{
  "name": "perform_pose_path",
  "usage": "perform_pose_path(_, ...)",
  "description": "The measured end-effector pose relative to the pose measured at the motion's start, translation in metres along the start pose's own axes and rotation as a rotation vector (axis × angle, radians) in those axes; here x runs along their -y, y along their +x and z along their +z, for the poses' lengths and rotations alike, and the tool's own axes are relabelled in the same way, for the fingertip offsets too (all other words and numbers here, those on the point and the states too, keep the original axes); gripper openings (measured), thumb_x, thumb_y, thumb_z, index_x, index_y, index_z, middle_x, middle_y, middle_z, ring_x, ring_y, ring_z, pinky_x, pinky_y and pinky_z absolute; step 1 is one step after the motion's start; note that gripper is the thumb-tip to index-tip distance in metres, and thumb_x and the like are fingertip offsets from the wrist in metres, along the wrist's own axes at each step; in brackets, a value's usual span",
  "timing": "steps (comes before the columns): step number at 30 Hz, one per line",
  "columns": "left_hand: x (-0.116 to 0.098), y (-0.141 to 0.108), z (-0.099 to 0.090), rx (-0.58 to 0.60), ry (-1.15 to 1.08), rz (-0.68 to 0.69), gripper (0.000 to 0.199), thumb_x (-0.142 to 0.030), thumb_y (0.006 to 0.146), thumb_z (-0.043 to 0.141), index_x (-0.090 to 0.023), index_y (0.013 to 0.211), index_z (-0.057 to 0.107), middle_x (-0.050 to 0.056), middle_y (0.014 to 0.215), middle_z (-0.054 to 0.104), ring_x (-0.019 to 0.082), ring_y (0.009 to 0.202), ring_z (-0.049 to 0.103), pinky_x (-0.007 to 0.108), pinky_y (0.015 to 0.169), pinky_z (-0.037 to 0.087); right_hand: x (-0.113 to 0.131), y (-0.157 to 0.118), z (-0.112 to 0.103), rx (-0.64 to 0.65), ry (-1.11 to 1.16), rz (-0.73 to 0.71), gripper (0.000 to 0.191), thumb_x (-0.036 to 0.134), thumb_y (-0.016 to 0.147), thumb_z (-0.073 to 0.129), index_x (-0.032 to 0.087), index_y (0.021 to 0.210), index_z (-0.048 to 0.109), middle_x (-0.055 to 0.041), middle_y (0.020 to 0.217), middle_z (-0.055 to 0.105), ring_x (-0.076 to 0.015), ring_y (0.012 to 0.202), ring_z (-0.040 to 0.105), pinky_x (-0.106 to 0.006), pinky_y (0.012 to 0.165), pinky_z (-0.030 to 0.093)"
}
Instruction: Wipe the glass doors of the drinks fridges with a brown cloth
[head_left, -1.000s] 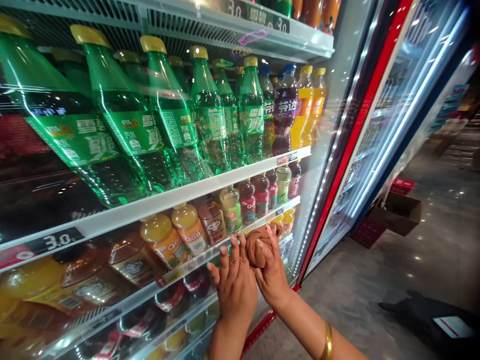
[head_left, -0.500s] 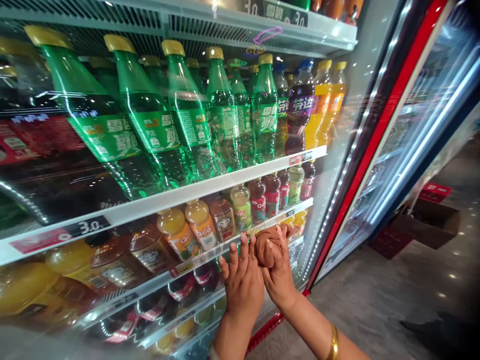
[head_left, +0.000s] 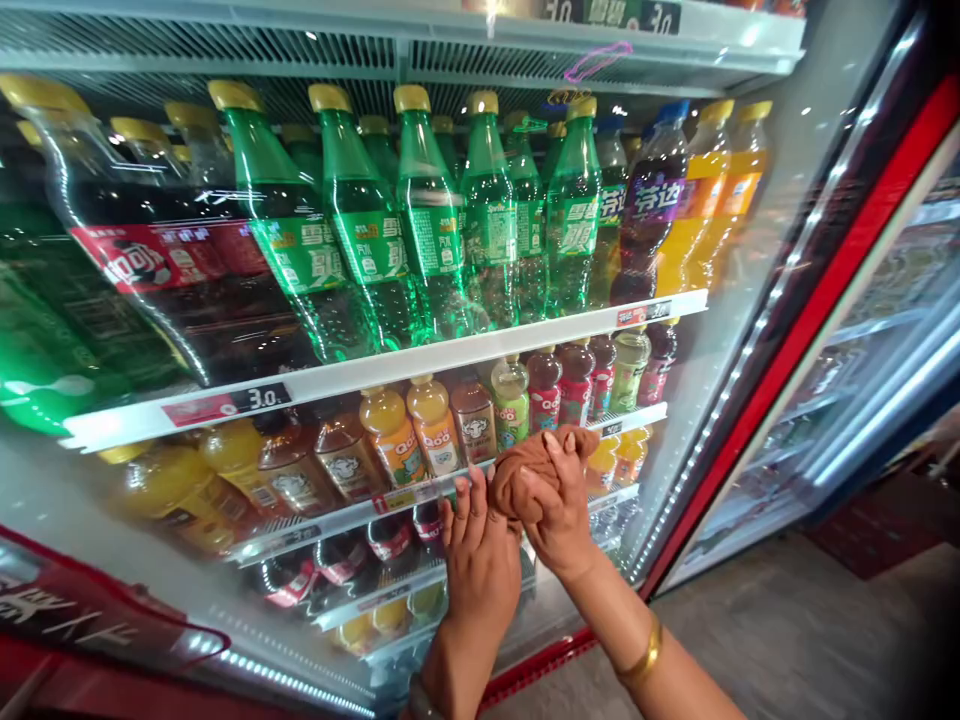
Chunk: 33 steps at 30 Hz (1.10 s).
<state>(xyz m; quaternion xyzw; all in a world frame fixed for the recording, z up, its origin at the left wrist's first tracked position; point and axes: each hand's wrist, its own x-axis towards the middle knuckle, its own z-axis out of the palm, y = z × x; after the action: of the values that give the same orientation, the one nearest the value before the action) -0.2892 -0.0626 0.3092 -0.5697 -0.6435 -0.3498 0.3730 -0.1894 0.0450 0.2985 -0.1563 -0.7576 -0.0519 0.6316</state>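
A bunched brown cloth [head_left: 516,478] is gripped in my right hand [head_left: 561,520], whose fingers curl over it; a gold bangle [head_left: 646,655] circles that wrist. Close beside it on the left, my left hand [head_left: 481,565] lies with outstretched fingers and holds nothing. Both hands appear to be against the clear glass front of a drinks fridge, and the cloth covers part of a lower shelf edge. Through the glass, juice bottles [head_left: 435,425] stand just beyond my fingertips.
Green soda bottles [head_left: 499,235], a cola bottle [head_left: 135,250] and orange soda bottles [head_left: 697,210] fill the shelf above. A red frame [head_left: 795,250] runs down the fridge's right side. Grey floor [head_left: 757,640] and another lit fridge [head_left: 885,330] lie to the right.
My view has shifted left, showing more of the fridge's left side. The cloth has moved slightly up and left, more bunched under my right fingers. My left hand remains flat beside it.
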Motion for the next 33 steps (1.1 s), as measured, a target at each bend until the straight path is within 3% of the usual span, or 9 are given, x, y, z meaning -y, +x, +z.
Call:
perform_pose_path(2, -0.004, 0.004, 0.001, -0.005, 0.000, -0.005, 0.079, -0.006, 0.094, 0.051, -0.019, 0.164, 0.016, 0.010, 0.164, 0.032, 0.017, 0.160, 0.008, 0.040, 0.132, 0.001, -0.008, 0.005, -0.007, -0.020, -0.015, 0.004, 0.069, 0.012, 0.088, 0.063, 0.038, 0.149, 0.041, -0.0057, 0.170, 0.026, -0.0310, 0.155, 0.034, -0.067, 0.122, 0.034)
perform_pose_path(7, -0.015, 0.014, 0.012, 0.008, -0.023, -0.018, 0.077, -0.006, 0.095, 0.048, -0.022, 0.164, 0.016, 0.009, 0.159, 0.042, 0.015, 0.159, 0.009, 0.042, 0.132, -0.004, -0.002, -0.020, -0.010, 0.035, -0.076, 0.179, 0.067, 0.010, 0.089, 0.057, 0.031, 0.150, 0.040, -0.0109, 0.172, 0.018, -0.0356, 0.159, 0.020, -0.073, 0.115, 0.039)
perform_pose_path(12, -0.020, 0.018, 0.019, -0.078, -0.069, -0.056, 0.073, -0.006, 0.098, 0.046, -0.020, 0.163, 0.016, 0.011, 0.159, 0.042, 0.013, 0.159, 0.010, 0.042, 0.132, -0.004, -0.020, 0.009, -0.021, 0.048, -0.066, -0.009, 0.059, 0.014, 0.089, 0.062, 0.033, 0.143, 0.048, -0.0077, 0.169, 0.030, -0.0321, 0.155, 0.032, -0.069, 0.120, 0.036)
perform_pose_path(15, -0.025, 0.020, 0.023, -0.092, -0.076, -0.066, 0.075, -0.006, 0.097, 0.049, -0.022, 0.163, 0.018, 0.009, 0.158, 0.043, 0.014, 0.159, 0.009, 0.043, 0.131, -0.009, -0.038, 0.021, -0.035, 0.043, -0.076, -0.033, 0.062, 0.013, 0.089, 0.063, 0.034, 0.144, 0.047, -0.0078, 0.169, 0.029, -0.0320, 0.154, 0.035, -0.069, 0.122, 0.034)
perform_pose_path(21, -0.039, 0.021, 0.036, -0.152, -0.102, -0.091, 0.073, -0.007, 0.097, 0.050, -0.024, 0.163, 0.021, 0.004, 0.166, 0.023, 0.017, 0.161, 0.000, 0.045, 0.128, -0.017, -0.036, -0.020, -0.035, 0.097, -0.112, 0.090, 0.064, 0.008, 0.088, 0.060, 0.030, 0.146, 0.044, -0.0100, 0.172, 0.020, -0.0352, 0.158, 0.023, -0.071, 0.118, 0.038)
perform_pose_path(23, -0.045, 0.022, 0.040, -0.160, -0.128, -0.105, 0.076, -0.003, 0.096, 0.047, -0.024, 0.163, 0.020, 0.001, 0.168, 0.018, 0.017, 0.161, -0.001, 0.043, 0.129, -0.016, -0.043, -0.018, -0.038, 0.127, -0.089, 0.005, 0.056, 0.011, 0.089, 0.061, 0.029, 0.141, 0.050, -0.0075, 0.171, 0.023, -0.0334, 0.158, 0.027, -0.068, 0.121, 0.036)
perform_pose_path(27, -0.064, 0.021, 0.057, -0.184, -0.142, -0.151, 0.081, 0.002, 0.092, 0.044, -0.024, 0.164, 0.017, -0.004, 0.170, 0.012, 0.015, 0.161, 0.001, 0.036, 0.132, -0.002, -0.073, -0.003, -0.054, 0.118, -0.048, -0.199, 0.043, 0.016, 0.091, 0.060, 0.029, 0.132, 0.057, -0.0030, 0.170, 0.028, -0.0250, 0.156, 0.031, -0.054, 0.129, 0.029)
perform_pose_path(30, -0.080, 0.013, 0.082, -0.237, -0.063, -0.139, 0.079, -0.001, 0.092, 0.045, -0.026, 0.163, 0.022, -0.004, 0.168, 0.020, 0.012, 0.160, 0.012, 0.035, 0.132, 0.004, -0.091, -0.013, -0.056, 0.065, -0.033, -0.176, 0.043, 0.015, 0.091, 0.056, 0.027, 0.132, 0.057, -0.0052, 0.171, 0.027, -0.0227, 0.156, 0.033, -0.049, 0.130, 0.026)
perform_pose_path(33, -0.087, 0.003, 0.101, -0.265, 0.044, -0.126, 0.079, -0.005, 0.091, 0.051, -0.025, 0.163, 0.024, -0.002, 0.167, 0.023, 0.014, 0.160, 0.018, 0.041, 0.134, 0.007, -0.099, -0.027, -0.050, -0.020, -0.035, -0.134, 0.041, 0.016, 0.090, 0.055, 0.024, 0.131, 0.058, -0.0104, 0.170, 0.028, -0.0250, 0.155, 0.035, -0.047, 0.130, 0.028)
